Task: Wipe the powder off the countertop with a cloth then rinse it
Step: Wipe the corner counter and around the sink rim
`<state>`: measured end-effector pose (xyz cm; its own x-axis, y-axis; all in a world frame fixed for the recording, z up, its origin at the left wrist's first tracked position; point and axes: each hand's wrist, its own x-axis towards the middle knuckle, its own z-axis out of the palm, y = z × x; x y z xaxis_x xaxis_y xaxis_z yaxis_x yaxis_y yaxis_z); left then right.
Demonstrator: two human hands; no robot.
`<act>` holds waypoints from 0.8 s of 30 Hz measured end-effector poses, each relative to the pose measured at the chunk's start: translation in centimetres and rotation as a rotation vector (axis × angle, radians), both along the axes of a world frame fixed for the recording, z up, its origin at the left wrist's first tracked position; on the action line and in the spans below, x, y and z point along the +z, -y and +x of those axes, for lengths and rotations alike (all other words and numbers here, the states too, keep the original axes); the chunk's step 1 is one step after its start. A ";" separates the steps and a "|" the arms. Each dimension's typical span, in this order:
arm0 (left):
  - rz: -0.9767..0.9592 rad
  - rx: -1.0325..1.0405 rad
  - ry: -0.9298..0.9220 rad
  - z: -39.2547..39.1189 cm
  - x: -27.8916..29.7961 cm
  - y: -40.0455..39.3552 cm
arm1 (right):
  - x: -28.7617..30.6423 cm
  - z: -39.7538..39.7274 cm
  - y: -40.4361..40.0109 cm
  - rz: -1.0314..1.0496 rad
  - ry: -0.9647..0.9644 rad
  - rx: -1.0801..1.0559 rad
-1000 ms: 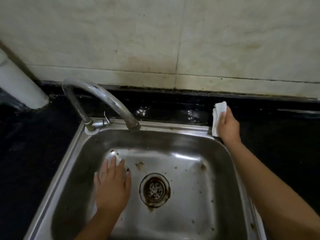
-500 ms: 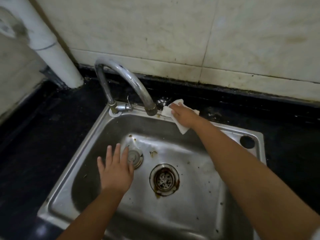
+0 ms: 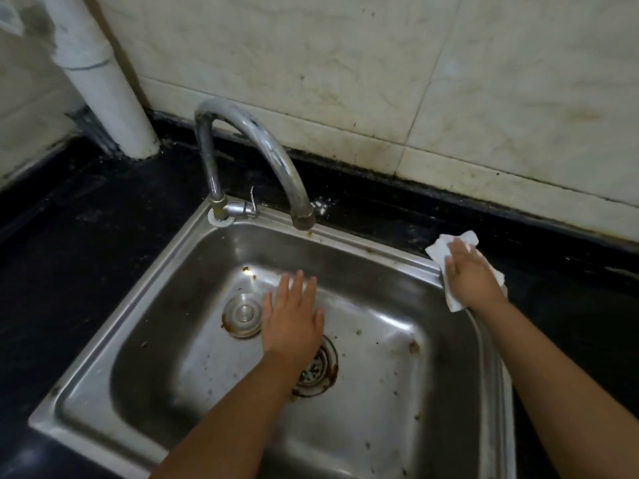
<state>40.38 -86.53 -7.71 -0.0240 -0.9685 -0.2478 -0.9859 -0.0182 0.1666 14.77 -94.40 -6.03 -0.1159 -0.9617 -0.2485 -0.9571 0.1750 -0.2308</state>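
Right hand [image 3: 475, 280] presses one cloth [image 3: 441, 248]

Head cam, close, looks down into sink [image 3: 193, 236].

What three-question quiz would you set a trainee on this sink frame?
1. True or false: the right hand presses the cloth flat at the sink's back right rim.
2. Where does white powder show? A) in the basin B) on the black countertop behind the faucet's spout C) on the wall tiles
3. Fill in: the left hand, fingers spread, hovers over the basin between the round plug and the ____.

Key: 1 true; 2 B; 3 drain strainer.
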 end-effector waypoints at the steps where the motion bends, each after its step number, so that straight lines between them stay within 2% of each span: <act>1: 0.003 -0.025 -0.006 -1.0 0.0 0.5 | -0.1 0.4 0.2 -0.006 0.005 0.051; 5: -0.054 -0.077 -0.051 -4.9 0.5 4.1 | -0.2 2.1 1.1 -0.007 0.032 0.250; 8: -0.065 -0.090 -0.044 -6.7 0.4 6.7 | -0.3 1.1 1.1 -0.006 0.067 0.295; 14: -0.014 -0.175 0.032 -6.0 -0.3 8.5 | 1.0 -4.6 0.0 0.025 -0.021 0.074; 21: -0.015 -0.223 0.088 -5.5 -0.5 8.8 | 1.3 5.8 5.7 0.085 0.034 0.336; 24: 0.010 -0.228 0.103 -5.4 -0.2 8.8 | 0.7 5.7 4.9 0.090 0.036 0.411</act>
